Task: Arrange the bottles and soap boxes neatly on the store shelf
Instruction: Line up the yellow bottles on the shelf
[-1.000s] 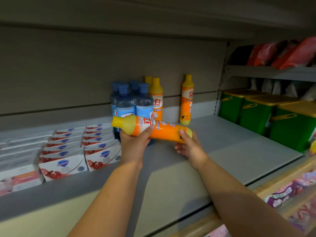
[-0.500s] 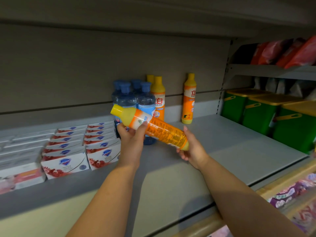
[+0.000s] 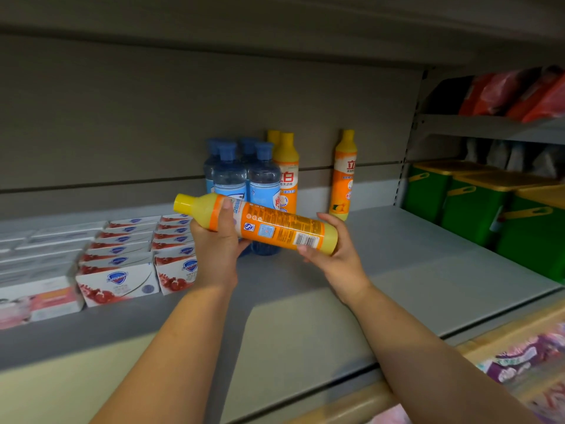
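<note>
We see an orange plastic bottle point(image 3: 275, 229) with yellow cap, blue-capped clear bottles point(image 3: 246, 175), white soap boxes point(image 3: 119, 281) printed red, green lidded bins point(image 3: 477, 206), grey shelf point(image 3: 412, 264).

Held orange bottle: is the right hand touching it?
Touching. Head view shows the right hand gripping the held orange bottle at its base end, thumb above and fingers below the barcode.

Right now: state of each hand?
Left hand: grips the orange plastic detergent bottle with yellow cap, near its neck.
Right hand: holds that bottle's base end.

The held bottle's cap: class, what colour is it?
Yellow; the held bottle's cap shows best in the head view.
</note>
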`<state>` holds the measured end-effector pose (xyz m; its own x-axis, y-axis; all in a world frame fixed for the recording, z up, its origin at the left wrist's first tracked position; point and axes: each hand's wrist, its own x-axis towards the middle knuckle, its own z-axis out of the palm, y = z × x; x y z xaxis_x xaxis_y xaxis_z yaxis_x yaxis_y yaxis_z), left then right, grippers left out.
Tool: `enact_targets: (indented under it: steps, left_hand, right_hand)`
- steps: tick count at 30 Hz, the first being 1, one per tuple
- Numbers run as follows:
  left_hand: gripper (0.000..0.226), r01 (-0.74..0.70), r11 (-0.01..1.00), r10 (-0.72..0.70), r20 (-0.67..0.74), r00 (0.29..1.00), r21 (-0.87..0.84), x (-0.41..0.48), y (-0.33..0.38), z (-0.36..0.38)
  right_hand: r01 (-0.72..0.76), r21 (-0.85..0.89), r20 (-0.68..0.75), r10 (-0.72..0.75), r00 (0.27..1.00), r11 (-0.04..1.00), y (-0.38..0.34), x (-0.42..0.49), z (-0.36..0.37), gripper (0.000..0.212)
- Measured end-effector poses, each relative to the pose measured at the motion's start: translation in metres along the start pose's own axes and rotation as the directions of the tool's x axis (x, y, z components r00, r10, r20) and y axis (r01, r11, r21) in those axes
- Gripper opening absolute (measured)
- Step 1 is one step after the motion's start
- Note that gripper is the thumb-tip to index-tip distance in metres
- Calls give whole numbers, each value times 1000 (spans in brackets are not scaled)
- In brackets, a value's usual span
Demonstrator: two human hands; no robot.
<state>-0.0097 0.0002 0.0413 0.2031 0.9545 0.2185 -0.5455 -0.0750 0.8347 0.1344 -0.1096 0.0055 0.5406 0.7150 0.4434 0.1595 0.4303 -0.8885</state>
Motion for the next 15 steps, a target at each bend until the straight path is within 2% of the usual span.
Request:
enact_targets:
  steps: [2,4,5,8,10,12,15]
  left_hand:
    - [43,-34,999,32,61,998,29,1,0,-3]
    - [36,-99,992,84,158,984,83,3,0,-6]
    - [34,-118,988,97,207,974,96,2,1,-7]
    - [41,-64,998,63,315,947,-7,0,6,-7]
    - [46,23,992,19,330,944,-123,-1,8,-5]
    - [52,98,973,-30,309,951,-208,-1,7,-2]
    - [48,222,944,-157,258,953,-246,-1,-1,2]
  right_hand:
    - [-11,25,-24,11,1000,1000,-4,0,0,42]
    - [-116,56,-61,119,991,992,-8,3,-2,32]
    - [-190,62,-69,195,978,980,-8,4,-4,34]
    - [-328,79,-77,334,939,941,-9,6,-7,34]
    - [-253,139,-123,270,955,957,-9,6,-5,33]
    - [-79,198,-172,114,978,977,-11,5,-2,36]
    - [164,115,-185,-141,973,980,-11,3,0,57]
